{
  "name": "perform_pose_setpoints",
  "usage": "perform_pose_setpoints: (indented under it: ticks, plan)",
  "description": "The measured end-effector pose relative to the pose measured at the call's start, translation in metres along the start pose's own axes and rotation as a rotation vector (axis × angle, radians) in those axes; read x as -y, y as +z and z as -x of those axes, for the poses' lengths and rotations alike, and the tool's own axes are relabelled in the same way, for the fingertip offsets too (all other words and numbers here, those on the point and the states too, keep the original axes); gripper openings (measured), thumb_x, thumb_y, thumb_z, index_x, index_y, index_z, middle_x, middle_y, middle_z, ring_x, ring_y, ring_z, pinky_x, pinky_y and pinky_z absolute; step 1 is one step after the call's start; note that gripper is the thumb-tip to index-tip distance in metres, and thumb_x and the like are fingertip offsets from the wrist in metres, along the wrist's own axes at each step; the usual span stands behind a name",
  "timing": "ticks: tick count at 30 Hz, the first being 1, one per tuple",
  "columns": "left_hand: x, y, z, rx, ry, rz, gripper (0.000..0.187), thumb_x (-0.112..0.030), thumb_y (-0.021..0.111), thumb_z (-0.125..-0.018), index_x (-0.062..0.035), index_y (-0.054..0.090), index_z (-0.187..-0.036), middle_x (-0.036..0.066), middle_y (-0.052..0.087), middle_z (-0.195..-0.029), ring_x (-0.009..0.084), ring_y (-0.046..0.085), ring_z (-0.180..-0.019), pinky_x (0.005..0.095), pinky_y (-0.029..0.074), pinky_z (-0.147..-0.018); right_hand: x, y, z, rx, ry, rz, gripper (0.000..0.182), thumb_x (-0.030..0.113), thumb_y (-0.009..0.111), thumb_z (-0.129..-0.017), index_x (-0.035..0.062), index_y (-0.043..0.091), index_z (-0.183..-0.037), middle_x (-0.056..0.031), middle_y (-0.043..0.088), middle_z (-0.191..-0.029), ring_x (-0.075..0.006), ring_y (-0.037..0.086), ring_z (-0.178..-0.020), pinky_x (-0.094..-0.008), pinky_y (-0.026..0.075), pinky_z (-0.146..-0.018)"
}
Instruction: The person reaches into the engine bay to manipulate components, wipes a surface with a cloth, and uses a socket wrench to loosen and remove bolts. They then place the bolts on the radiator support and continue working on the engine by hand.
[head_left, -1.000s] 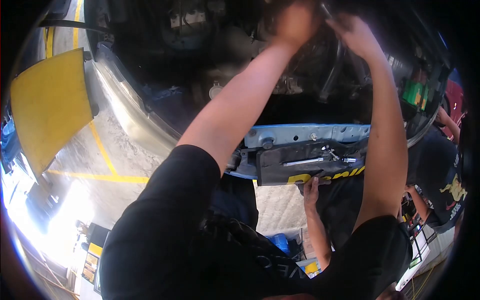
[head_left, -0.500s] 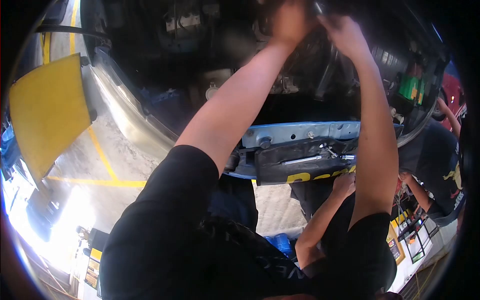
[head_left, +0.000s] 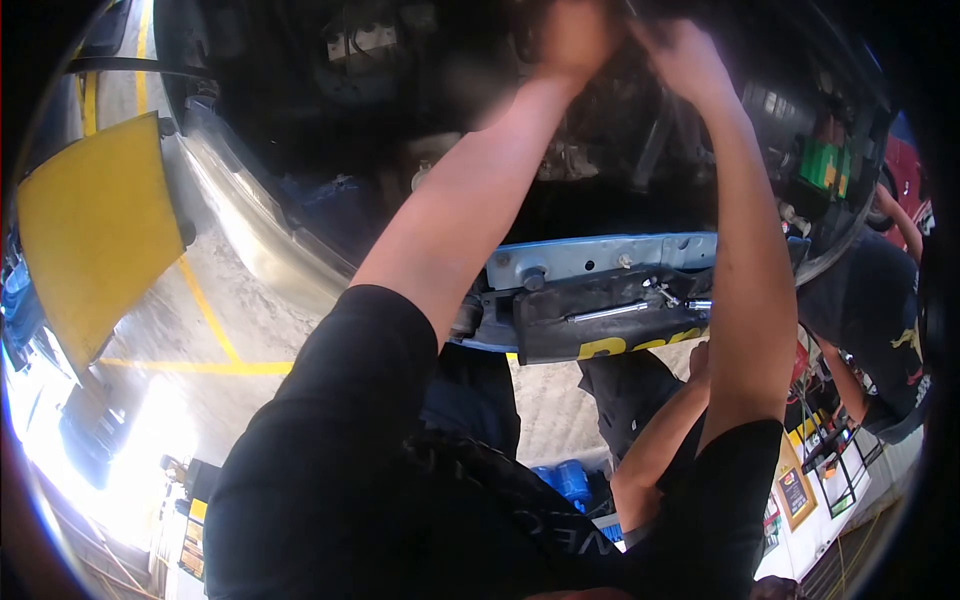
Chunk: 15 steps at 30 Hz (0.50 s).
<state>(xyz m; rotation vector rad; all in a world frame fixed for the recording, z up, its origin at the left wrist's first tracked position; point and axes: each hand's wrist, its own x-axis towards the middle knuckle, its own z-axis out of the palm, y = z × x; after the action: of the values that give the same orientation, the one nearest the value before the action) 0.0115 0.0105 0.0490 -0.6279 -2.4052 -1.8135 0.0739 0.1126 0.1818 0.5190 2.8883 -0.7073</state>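
Both arms reach up into the dark engine bay [head_left: 480, 80] of a vehicle. At the top edge my left hand [head_left: 580, 42] is blurred and looks closed; what lies inside it is hidden. Just beside it on the right, my right hand [head_left: 690, 62] has its fingers bent, with a faint shiny edge near the fingertips. Whatever it grips is too dark to name. Below the arms a black fender cover [head_left: 545, 335] with yellow lettering hangs over the front edge. A chrome extension-like bar [head_left: 608, 312] and a small chrome ratchet-like tool [head_left: 660, 290] lie on it.
The light blue front crossmember [head_left: 610, 258] runs behind the cover. A green box-shaped part [head_left: 824, 166] sits at the bay's right. On the right, another person's forearm [head_left: 660, 440] is near the cover, and a person in black [head_left: 860, 310] bends over. A yellow panel [head_left: 100, 235] stands left.
Both my hands stay at the top of the bay, with only slight movement. The view shifts slightly. The other person's forearm by the cover has moved a little to the right.
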Motion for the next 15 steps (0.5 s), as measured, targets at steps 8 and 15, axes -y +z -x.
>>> perform_pose_setpoints:
  ticks: [8,15]
  plan:
    - [0.0,0.002,-0.001,-0.073,0.179,-0.034,0.04,-0.004,0.073,-0.08,0.004,0.064,-0.118,0.028,0.067,-0.116,0.0464,0.064,-0.108,0.0489,0.055,-0.091,0.0,-0.002,-0.008,0.102,0.147,-0.046,0.04,0.033,0.065,-0.102,-0.0048,0.071,-0.087,-0.0143,0.068,-0.065,-0.0243,0.067,-0.055,-0.0393,0.054,-0.057]
    - [0.014,-0.008,-0.014,0.14,0.143,0.055,0.036,-0.005,0.073,-0.078,0.0062,0.065,-0.111,0.03,0.069,-0.107,0.0471,0.065,-0.104,0.0499,0.054,-0.09,-0.01,0.004,-0.01,0.077,0.06,0.005,0.039,0.031,0.065,-0.101,-0.0047,0.071,-0.087,-0.0133,0.067,-0.064,-0.0229,0.067,-0.056,-0.039,0.054,-0.058]
